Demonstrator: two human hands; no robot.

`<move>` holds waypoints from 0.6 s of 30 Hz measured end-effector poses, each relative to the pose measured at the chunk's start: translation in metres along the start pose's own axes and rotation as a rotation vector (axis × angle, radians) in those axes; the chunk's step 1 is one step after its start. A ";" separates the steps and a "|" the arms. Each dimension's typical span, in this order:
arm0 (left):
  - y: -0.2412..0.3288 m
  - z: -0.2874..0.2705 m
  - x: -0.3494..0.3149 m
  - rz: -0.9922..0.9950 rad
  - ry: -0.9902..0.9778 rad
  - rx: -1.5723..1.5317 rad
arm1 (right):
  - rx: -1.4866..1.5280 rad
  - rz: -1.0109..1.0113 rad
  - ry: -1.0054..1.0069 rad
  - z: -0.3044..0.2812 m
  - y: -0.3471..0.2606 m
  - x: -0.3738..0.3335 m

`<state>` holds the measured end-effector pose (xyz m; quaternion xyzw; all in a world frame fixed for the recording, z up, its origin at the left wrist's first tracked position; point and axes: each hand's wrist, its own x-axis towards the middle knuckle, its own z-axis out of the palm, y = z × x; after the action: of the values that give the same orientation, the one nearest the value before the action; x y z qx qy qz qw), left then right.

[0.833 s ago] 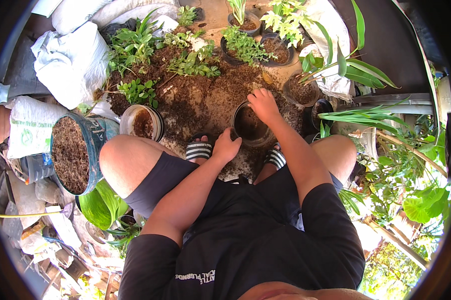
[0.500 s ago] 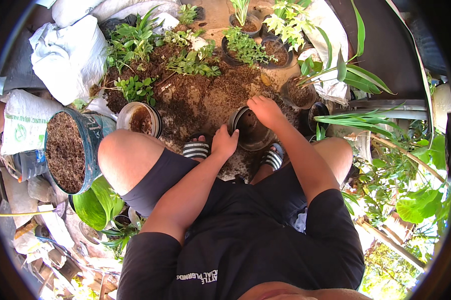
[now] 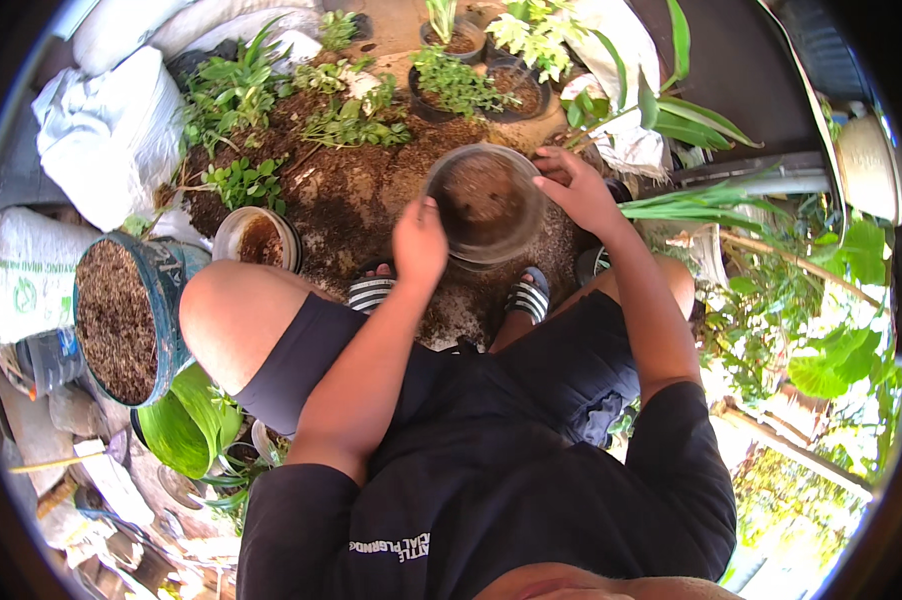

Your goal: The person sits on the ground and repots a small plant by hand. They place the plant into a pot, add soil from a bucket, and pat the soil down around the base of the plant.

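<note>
A round, clear-brown plastic plant pot [image 3: 486, 240] is between my hands, above the soil-strewn ground in front of my feet. Motion blurs it, and its dark, soil-stained inside faces up. My left hand [image 3: 419, 242] is closed on its left rim, most of the fingers hidden behind the wall. At the right side, my right hand [image 3: 579, 192] has its fingers apart, with the thumb close to or touching the rim; the frame does not settle which.
Loose dark soil [image 3: 341, 185] and uprooted leafy plants [image 3: 356, 125] lie ahead. Potted plants [image 3: 456, 85] stand beyond. To my left are stacked pale pots [image 3: 256, 242], a teal bucket of soil mix [image 3: 121, 320] and a white sack [image 3: 116, 140]. Long-leaved plants [image 3: 701, 205] lean in from the right.
The pot has come up and away from my feet, its opening now turned more upward. My right hand has moved from the pot's far rim to its right side, fingers spreading. The view has shifted slightly.
</note>
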<state>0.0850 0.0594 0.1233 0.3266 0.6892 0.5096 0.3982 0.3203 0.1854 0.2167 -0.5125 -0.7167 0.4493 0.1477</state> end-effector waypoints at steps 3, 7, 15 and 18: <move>-0.012 -0.028 0.025 -0.130 0.189 -0.250 | 0.391 0.220 0.056 0.013 0.021 0.005; 0.016 -0.042 0.020 -0.344 0.283 -0.532 | 0.131 0.585 -0.020 0.051 0.105 0.016; -0.051 -0.055 0.008 -0.592 0.315 -0.359 | -0.088 0.593 -0.261 0.101 0.155 0.016; -0.069 -0.058 0.004 -0.641 0.226 -0.236 | 0.127 0.648 -0.130 0.090 0.152 0.034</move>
<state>0.0291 0.0190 0.0650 -0.0128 0.7327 0.4679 0.4940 0.3369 0.1811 0.0374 -0.6738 -0.4951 0.5482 -0.0171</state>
